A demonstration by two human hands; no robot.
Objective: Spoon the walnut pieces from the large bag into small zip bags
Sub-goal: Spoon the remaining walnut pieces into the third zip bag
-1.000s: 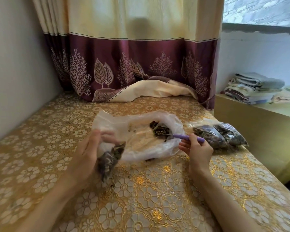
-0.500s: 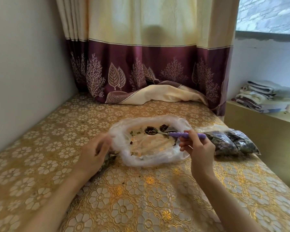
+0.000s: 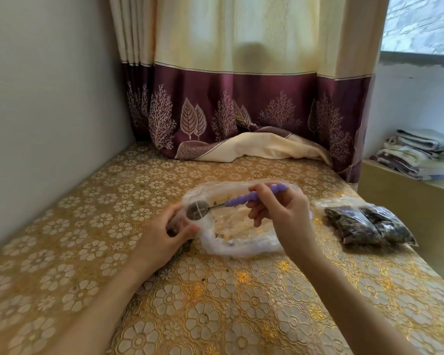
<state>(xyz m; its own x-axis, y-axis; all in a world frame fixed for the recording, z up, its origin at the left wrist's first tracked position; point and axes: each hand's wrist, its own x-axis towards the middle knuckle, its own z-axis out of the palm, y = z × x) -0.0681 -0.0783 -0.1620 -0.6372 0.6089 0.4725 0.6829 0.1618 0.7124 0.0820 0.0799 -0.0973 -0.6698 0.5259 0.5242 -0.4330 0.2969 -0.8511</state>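
The large clear bag [image 3: 241, 245] lies open on the gold floral tablecloth, nearly empty, with only crumbs inside. My right hand [image 3: 282, 216] pinches the purple beaded handle of a spoon [image 3: 244, 199]. Its bowl [image 3: 196, 211], loaded with dark walnut pieces, is held out to the left, just above my left hand. My left hand [image 3: 164, 235] grips a small zip bag [image 3: 173, 226] at the big bag's left edge; most of that small bag is hidden by my fingers. Two filled small zip bags [image 3: 369, 225] lie to the right.
The table [image 3: 215, 303] runs from the wall on the left to an edge on the right. A maroon and cream curtain [image 3: 241, 111] hangs at the back, its hem bunched on the table. Folded towels [image 3: 415, 155] sit on a low shelf at far right.
My right hand lifted the spoon out of the large bag's right side and swung its loaded bowl left to my left hand. The small bag in my left hand rose to meet it.
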